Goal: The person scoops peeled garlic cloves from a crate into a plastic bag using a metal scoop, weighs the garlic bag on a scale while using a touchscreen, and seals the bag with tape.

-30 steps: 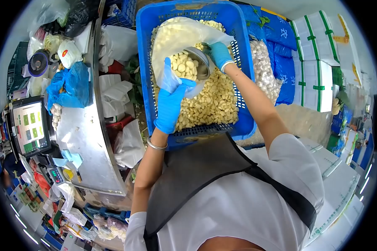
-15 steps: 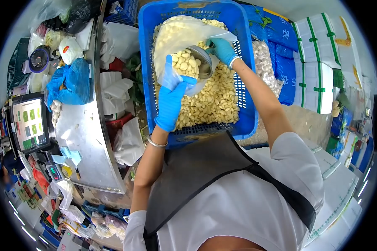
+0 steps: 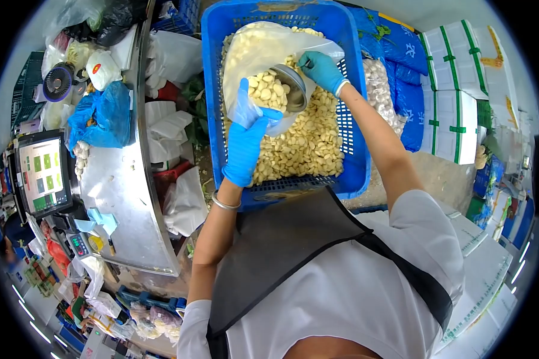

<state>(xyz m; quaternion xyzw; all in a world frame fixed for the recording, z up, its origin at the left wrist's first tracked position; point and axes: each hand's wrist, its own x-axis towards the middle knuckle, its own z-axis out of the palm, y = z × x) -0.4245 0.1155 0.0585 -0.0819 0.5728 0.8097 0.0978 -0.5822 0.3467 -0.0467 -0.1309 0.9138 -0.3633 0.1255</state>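
Note:
My left hand, in a blue glove, grips the near edge of a clear plastic bag that bulges with peeled garlic cloves. A round steel bowl lies tilted in the bag's mouth, with garlic cloves against its open side. Just right of the bowl, my gloved right hand has its fingers curled at the bag's far edge; its fingertips are partly hidden. Beneath the bag, more peeled garlic fills a large blue plastic basket.
On the left stands a metal counter with a touch screen, a scale display, a blue bag and a small fan. Right of the basket lie net-bagged garlic bulbs, blue sacks and stacked white boxes.
The right hand has shifted slightly right, away from the bowl's rim. Basket, bag and bowl sit a touch further right in view. The left hand keeps its grip.

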